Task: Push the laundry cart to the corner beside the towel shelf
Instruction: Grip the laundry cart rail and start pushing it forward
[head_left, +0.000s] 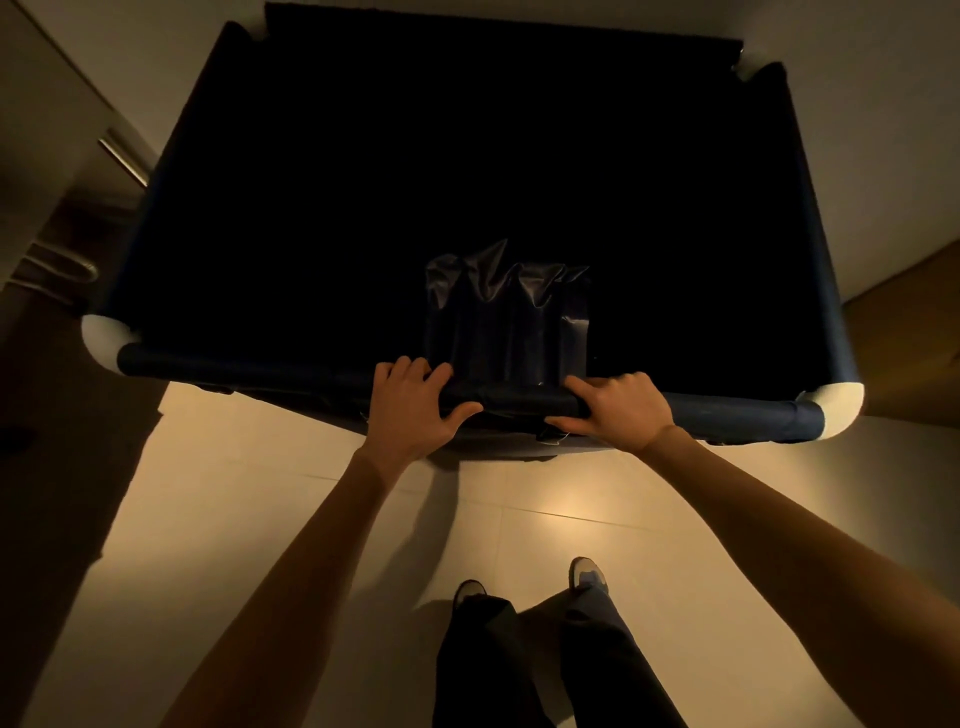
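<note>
While both hands' fingers (410, 371) grip its near rail (260, 366), the laundry cart (810, 218) nears walls.

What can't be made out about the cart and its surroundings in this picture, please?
Head view only:
- Inside of the cart: lost in darkness, contents unknown.
- Cart wheels: hidden under its body.
- Towel shelf: not recognisable anywhere.
- Palms of the left hand and right hand: hidden against the rail.

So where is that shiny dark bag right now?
The bag hangs inside the cart, draped over the near rail, between the left hand and right hand.
</note>
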